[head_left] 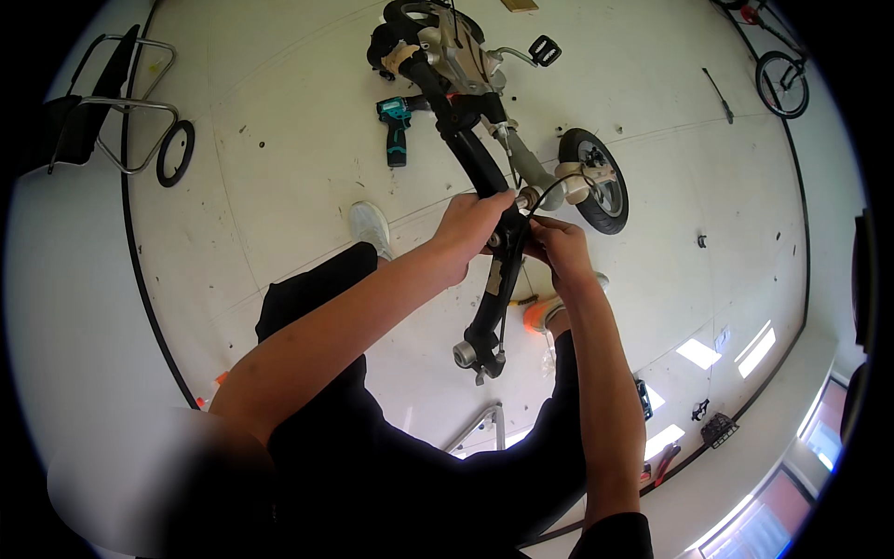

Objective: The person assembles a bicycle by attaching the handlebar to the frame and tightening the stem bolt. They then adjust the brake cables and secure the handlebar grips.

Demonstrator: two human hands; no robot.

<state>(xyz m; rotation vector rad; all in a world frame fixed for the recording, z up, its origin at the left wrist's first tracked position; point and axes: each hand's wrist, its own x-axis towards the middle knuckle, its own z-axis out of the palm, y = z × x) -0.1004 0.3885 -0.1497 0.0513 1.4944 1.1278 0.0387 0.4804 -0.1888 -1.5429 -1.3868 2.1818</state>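
Note:
A partly stripped bike frame [477, 166] with a long black tube stretches away in front of me, between my knees. My left hand [470, 228] is closed around this tube near its joint, thumb lying along the top. Just to the right, my right hand [563, 250] has its fingers curled against the tube's side beside a black cable [537, 200]. Its fingertips are partly hidden, so what they pinch cannot be made out. A small wheel [610, 197] with a black tyre joins the frame at the right. A crank with a pedal [546, 51] sticks out at the far end.
A teal cordless drill [396, 126] lies left of the frame. Far left stand a metal-framed chair [112, 101] and a loose tyre [175, 154]. A long thin tool [718, 95] lies at right, near another bike [782, 84]. Red-handled pliers [667, 464] rest by the right wall.

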